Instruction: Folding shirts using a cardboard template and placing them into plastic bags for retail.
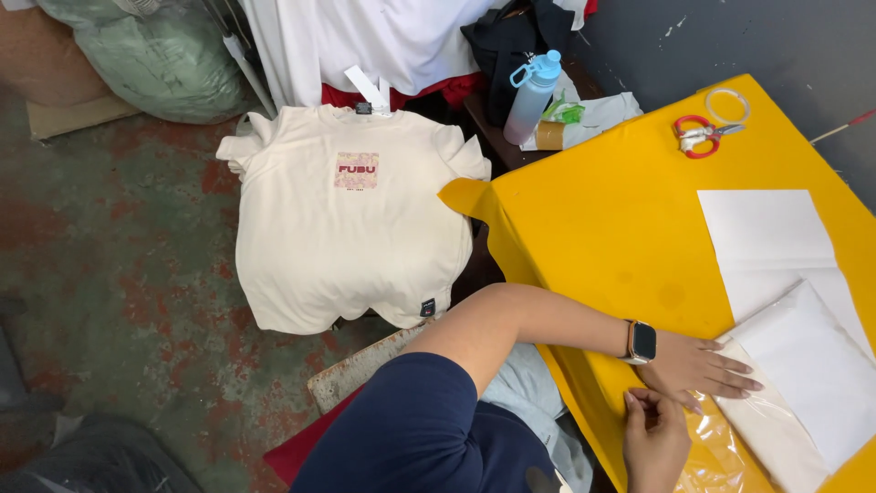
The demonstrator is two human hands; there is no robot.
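My left hand (701, 369), with a dark smartwatch (642, 341) on its wrist, lies flat with fingers spread on a clear plastic bag (721, 456) holding a folded white garment (812, 374). The bag rests on the yellow table cover (602, 219). My right hand (653, 436) is just below it at the bag's near edge, fingers curled and pinched on the plastic. A cream T-shirt (347, 228) with a small red and pink chest print lies spread on a stack to the left of the table.
White paper sheets (766, 233) lie on the yellow cover above the bag. Red-handled scissors (697, 136) and a clear tape ring (727, 104) sit at the far edge. A blue bottle (533, 95), hanging white cloth (383, 36) and green sacks (164, 55) stand behind.
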